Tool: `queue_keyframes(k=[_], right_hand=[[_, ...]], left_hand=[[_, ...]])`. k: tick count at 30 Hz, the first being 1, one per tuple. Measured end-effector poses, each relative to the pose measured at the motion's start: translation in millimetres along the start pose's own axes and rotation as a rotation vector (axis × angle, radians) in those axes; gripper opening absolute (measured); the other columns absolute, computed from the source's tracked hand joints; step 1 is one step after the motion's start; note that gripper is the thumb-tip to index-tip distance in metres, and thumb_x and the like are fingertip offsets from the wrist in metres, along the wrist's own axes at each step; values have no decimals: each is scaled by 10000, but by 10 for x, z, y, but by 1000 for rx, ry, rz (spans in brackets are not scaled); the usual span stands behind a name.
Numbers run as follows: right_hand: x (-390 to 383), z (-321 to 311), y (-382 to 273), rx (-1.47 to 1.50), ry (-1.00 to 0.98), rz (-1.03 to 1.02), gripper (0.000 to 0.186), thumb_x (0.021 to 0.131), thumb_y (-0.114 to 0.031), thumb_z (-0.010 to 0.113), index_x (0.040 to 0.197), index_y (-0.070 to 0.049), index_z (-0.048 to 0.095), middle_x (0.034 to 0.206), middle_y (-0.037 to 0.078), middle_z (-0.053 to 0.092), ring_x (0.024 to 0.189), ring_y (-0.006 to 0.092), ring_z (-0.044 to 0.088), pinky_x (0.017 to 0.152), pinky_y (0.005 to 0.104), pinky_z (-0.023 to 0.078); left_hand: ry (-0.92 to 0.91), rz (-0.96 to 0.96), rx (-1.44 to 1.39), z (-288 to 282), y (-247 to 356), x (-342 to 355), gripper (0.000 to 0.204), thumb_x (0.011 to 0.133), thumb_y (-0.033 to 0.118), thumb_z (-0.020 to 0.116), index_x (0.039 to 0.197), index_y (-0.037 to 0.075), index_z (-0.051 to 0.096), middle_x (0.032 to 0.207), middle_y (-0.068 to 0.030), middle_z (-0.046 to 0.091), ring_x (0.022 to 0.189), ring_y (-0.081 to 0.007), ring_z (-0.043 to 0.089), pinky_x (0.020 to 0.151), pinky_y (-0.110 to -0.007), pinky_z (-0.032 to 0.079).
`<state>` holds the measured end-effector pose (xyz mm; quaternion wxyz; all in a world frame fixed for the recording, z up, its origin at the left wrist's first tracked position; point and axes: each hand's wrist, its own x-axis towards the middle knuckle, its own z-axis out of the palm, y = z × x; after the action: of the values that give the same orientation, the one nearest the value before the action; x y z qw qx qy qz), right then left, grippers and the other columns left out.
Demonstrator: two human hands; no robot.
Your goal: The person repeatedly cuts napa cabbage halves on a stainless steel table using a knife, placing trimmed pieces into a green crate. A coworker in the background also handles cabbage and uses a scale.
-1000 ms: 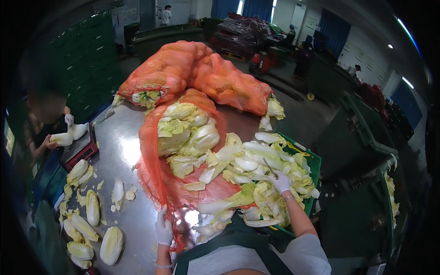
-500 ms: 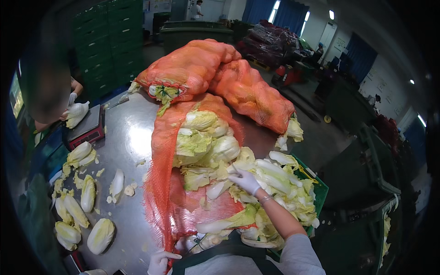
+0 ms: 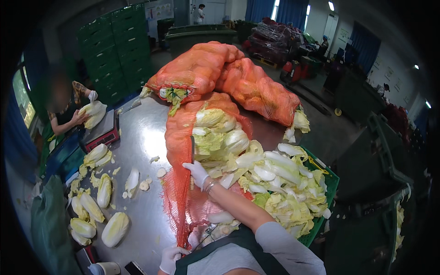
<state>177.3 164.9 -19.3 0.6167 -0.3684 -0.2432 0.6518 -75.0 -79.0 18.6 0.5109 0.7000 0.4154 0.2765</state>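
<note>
My right hand (image 3: 198, 172), in a white glove, is closed on a knife (image 3: 192, 147) whose dark blade points away from me along the left edge of an opened orange mesh sack (image 3: 176, 137). Pale green cabbages (image 3: 220, 133) spill out of that sack. My left hand (image 3: 172, 257), also in a white glove, is closed on the sack's near end at the table's front edge. Loose cabbage leaves (image 3: 279, 183) are heaped to the right of my right forearm.
Two full orange sacks (image 3: 229, 75) lie at the far side of the steel table (image 3: 142, 133). Halved cabbages (image 3: 98, 201) lie at the left. A green crate (image 3: 329, 183) sits under the leaf heap. A person at the left holds a cabbage by a red scale (image 3: 103, 133). Green crates are stacked behind.
My right hand has left the leaf heap on the right and crossed to the sack's left edge, where the knife blade now shows. My left hand stays at the sack's near end.
</note>
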Motion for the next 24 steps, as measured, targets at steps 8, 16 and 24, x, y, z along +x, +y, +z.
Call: queue_keyframes(k=[8,16,24], right_hand=[[-1095,706,240,-156,-87,-30,218,834,-145,558,989,9,546,851,31,575,737,119,538,665,273,452],[-1144,167,317,-1123,-488,-121,488,801,-400,609,1095,-15,551,856,174,631,727,258,626,682,336,485],[-370,-792,-1497,-1654,366,-391,635,695,-433,690,1155,-26,529,1007,178,591,962,296,562,826,338,447]], left_hand=[[275,-85,253,-880,-173,-628,355,634,-30,353,737,26,688,701,-130,640,664,-226,603,688,-299,482],[322,-608,-257,-1191,-2190,-863,310,751,24,412,926,10,668,663,-10,551,610,-103,501,560,-222,418],[1196,-210,246,-1410,-1514,-470,268,885,113,473,1113,-7,545,915,-96,594,818,-132,569,742,-255,459]])
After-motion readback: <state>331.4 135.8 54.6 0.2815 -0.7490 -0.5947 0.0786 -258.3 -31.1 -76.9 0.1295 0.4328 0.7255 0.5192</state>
